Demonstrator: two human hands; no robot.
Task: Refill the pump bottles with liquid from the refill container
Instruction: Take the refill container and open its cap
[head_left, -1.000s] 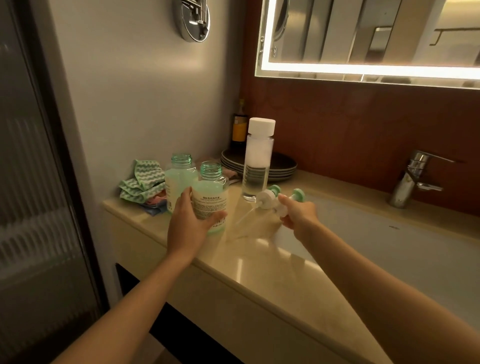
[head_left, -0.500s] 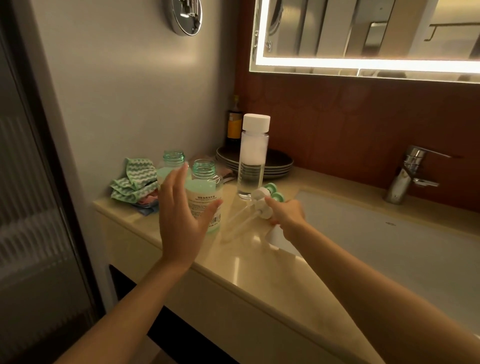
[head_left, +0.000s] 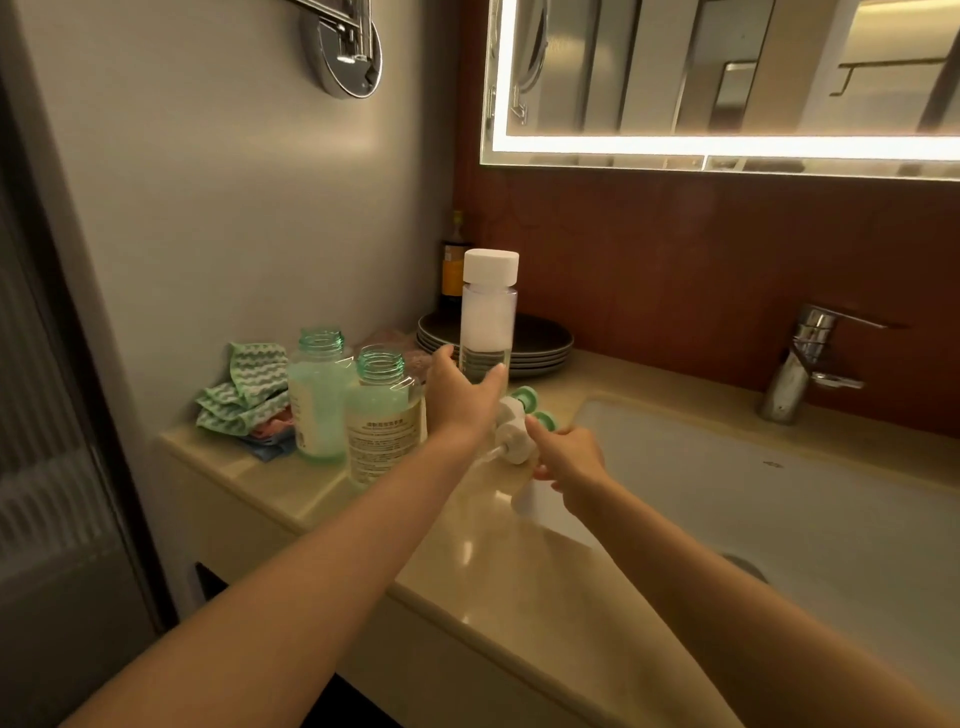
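Observation:
Two clear pump bottles with green necks, the back one (head_left: 317, 395) and the front one (head_left: 384, 415), stand uncapped at the counter's left, each partly filled with pale liquid. Their white and green pump heads (head_left: 511, 441) lie on the counter by the sink's corner. Behind them stands the tall clear refill container (head_left: 488, 322) with a white cap. My left hand (head_left: 457, 400) wraps around its lower part, thumb on the right side. My right hand (head_left: 566, 460) rests at the sink's edge with loose fingers, index fingertip touching a pump head.
A green patterned cloth (head_left: 244, 395) is piled against the left wall. Dark stacked plates (head_left: 540, 343) and a dark bottle (head_left: 454, 265) sit in the back corner. The white sink (head_left: 779, 493) and chrome faucet (head_left: 800, 364) are to the right. The beige counter (head_left: 467, 561) ends near me.
My left hand let go of the front pump bottle and moved right to the refill container. My right hand laid the pump heads down on the counter.

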